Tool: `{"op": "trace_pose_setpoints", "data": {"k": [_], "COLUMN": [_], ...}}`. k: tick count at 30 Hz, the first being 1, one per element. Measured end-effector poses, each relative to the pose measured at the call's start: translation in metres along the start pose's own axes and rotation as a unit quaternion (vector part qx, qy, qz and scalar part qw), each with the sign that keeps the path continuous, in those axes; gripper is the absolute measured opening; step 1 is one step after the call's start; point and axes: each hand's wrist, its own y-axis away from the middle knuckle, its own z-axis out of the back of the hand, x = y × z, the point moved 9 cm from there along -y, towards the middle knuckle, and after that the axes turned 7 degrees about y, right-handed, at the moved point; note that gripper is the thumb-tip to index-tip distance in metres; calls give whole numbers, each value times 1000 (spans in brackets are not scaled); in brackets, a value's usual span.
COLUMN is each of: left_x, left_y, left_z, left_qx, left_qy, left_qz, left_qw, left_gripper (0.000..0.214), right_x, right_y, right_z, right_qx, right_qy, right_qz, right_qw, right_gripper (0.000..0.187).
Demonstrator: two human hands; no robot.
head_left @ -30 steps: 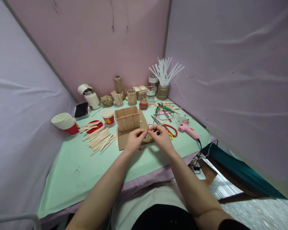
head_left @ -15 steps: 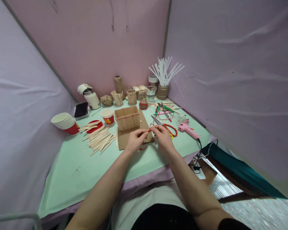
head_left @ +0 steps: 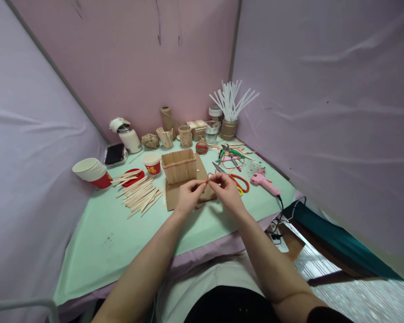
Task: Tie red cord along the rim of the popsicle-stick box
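My left hand (head_left: pixel 188 196) and my right hand (head_left: pixel 225 190) meet above the brown cardboard sheet (head_left: pixel 175 195), fingertips pinched together on a thin red string (head_left: pixel 207 181). A loose end of the string shows below my left hand. Just behind my hands stands an open box of wooden craft sticks (head_left: pixel 178 165) on the cardboard. Red-handled scissors (head_left: pixel 235 179) lie right of my right hand.
Loose wooden sticks (head_left: pixel 139 194) lie left of the cardboard, with red paper cups (head_left: pixel 91 172) (head_left: pixel 151 163) beyond. A pink glue gun (head_left: pixel 264 181) lies at right, its cord over the table edge. Jars, twine and white straws (head_left: pixel 229 101) line the back wall.
My hands stayed over the cardboard, shifting the pinch on the red string slightly; the right hand moved a little left toward the left hand.
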Motion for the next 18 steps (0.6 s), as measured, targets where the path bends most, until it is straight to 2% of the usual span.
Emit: {"op": "trace_pose_setpoints", "data": {"k": [3, 5, 7, 10, 14, 18], "left_x": [-2, -7, -15, -24, -27, -24], "left_y": [1, 3, 6, 9, 11, 9], "left_z": [6, 7, 6, 3, -1, 0], "left_qx": [-31, -37, -37, -30, -18, -18], "left_qy": [-28, -56, -87, -122, -136, -113], "left_qz": [-27, -63, -107, -149, -159, -140], "left_qw": [999, 996, 990, 981, 978, 984], "left_gripper": [23, 22, 21, 21, 21, 21], "right_x": [16, 22, 20, 8, 4, 19], "right_y": [3, 5, 5, 3, 2, 5], "right_z": [3, 4, 4, 0, 0, 2], "right_qx": [-14, -27, -31, -22, -28, -35], "right_qy": [84, 116, 108, 78, 75, 116], "right_qz": [74, 96, 76, 24, 23, 90], "right_qw": [994, 988, 991, 996, 997, 989], "right_gripper": [22, 21, 17, 21, 19, 14]}}
